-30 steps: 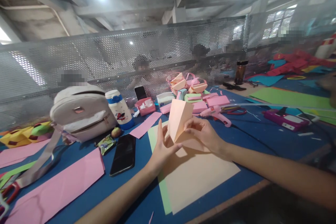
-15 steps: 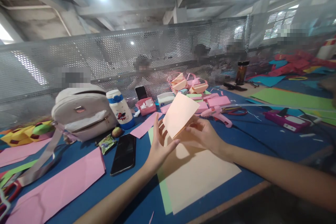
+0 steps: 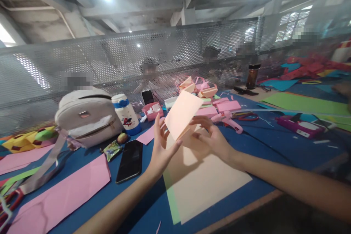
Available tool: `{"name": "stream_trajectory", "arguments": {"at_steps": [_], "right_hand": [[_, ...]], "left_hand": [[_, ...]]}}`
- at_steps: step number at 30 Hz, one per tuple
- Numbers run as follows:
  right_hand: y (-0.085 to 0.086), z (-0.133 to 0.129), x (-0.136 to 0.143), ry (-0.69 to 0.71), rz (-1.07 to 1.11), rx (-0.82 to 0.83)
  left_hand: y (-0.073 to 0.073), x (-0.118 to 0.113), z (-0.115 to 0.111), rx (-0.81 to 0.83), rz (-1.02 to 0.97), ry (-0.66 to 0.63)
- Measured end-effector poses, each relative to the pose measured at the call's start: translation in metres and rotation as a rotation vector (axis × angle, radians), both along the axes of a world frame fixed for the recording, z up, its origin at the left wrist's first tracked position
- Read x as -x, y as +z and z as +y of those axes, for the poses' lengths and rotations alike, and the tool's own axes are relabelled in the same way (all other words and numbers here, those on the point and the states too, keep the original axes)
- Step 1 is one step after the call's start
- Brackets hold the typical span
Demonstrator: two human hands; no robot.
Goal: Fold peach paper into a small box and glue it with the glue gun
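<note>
A folded peach paper piece [image 3: 184,113] is held up, tilted, above the middle of the table. My left hand [image 3: 164,146] grips its left and lower edge between thumb and fingers. On its right side, my right hand [image 3: 212,137] has curled fingers on a flap of the piece; the fingertips are partly hidden. Below both hands lies a large peach sheet [image 3: 211,186], with a green sheet [image 3: 172,201] showing along its left edge. A pink glue gun [image 3: 227,120] rests just beyond my right hand.
Left of my hands are a black phone [image 3: 129,161], a snack packet [image 3: 112,150], a bottle [image 3: 126,115], a grey backpack [image 3: 87,117] and pink paper [image 3: 65,193]. At the right lies a purple device [image 3: 300,126]. A mesh barrier [image 3: 109,58] stands behind.
The folded piece has moved slightly left and tilted, so a gap shows at its lower right edge. My left hand has shifted slightly left with it, while my right fingers have spread a little.
</note>
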State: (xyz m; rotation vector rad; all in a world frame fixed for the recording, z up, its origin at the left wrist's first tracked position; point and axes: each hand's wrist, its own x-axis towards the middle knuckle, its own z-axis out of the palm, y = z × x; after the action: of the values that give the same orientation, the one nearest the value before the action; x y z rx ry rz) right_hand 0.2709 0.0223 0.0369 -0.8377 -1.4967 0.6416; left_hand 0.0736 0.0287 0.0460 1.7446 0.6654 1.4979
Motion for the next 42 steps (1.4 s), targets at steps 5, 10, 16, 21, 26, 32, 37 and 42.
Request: {"name": "stream_trajectory", "arguments": {"at_steps": [5, 10, 16, 21, 26, 32, 37, 42], "right_hand": [[0.0, -0.004, 0.002, 0.055, 0.053, 0.162], [-0.002, -0.007, 0.004, 0.216, 0.022, 0.304], [0.0, -0.008, 0.003, 0.151, -0.027, 0.222], [0.002, -0.01, 0.004, 0.146, -0.078, 0.147], [-0.002, -0.009, 0.007, 0.121, -0.015, 0.065], [0.011, -0.012, 0.01, 0.146, -0.01, -0.022], [0.031, -0.016, 0.013, 0.112, -0.049, -0.042], [0.036, -0.012, 0.014, 0.024, -0.103, -0.121]], "left_hand": [[0.011, 0.005, 0.005, 0.103, -0.068, 0.035], [0.014, 0.01, 0.009, 0.192, -0.069, 0.05], [0.015, 0.011, 0.008, 0.257, -0.009, 0.033], [0.013, 0.007, 0.003, 0.275, 0.048, 0.039], [0.01, 0.002, 0.0, 0.277, 0.061, -0.023], [0.008, -0.001, -0.001, 0.206, 0.046, -0.043], [0.012, 0.001, -0.004, 0.142, 0.088, -0.029], [0.017, 0.002, -0.007, 0.099, 0.114, -0.003]]}}
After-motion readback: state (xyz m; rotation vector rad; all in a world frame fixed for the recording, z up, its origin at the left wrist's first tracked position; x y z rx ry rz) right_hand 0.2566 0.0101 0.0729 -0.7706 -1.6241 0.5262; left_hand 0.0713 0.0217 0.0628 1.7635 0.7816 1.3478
